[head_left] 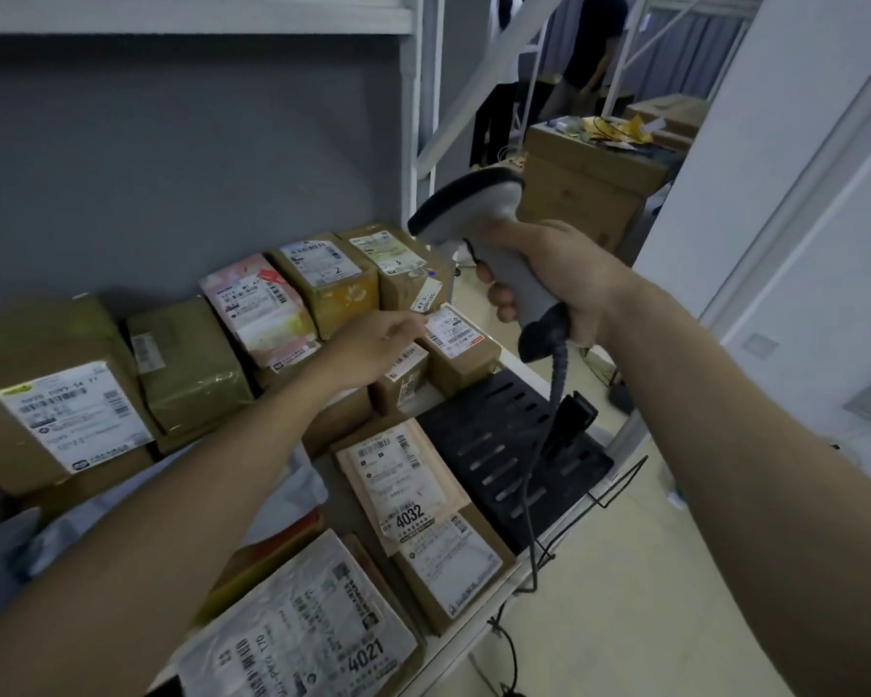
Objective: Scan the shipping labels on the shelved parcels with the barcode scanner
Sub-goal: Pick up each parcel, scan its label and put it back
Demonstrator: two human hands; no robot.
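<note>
Room: grey wall behind a white steel shelf (499, 591); a second person stands far back by stacked cartons (589, 188), away from your work.

Shelf: it carries the parcels at about waist level, so you look down on their tops and most labels face up, readable without lifting anything.

Parcels: I count about eleven in view. A back row of six runs along the wall, from the large brown box (46, 410) at the left to the taped carton (403, 264) at the right; two small boxes sit in front of these, and three flat ones lie nearest you, marked 4032 (408, 500) and 4021 (318, 631), with one more beneath 4032. A pale soft bag (292, 490) lies under your left arm.

Black tray: one slotted tray (504, 455) sits at the shelf's right end, with a black clip standing on it.

Barcode scanner: one, corded, grey (478, 228). Your right hand (554, 279) has its grip clenched round the handle, nose tilted down-left toward the small boxes, which looks like aiming.

Left hand: your left hand (373, 344) reaches forward with fingers extended, grip released, fingertips touching the small box (461, 339), probably steadying it or turning its label toward the scanner.

Next label: the white label on that small box looks like the one to read.
</note>
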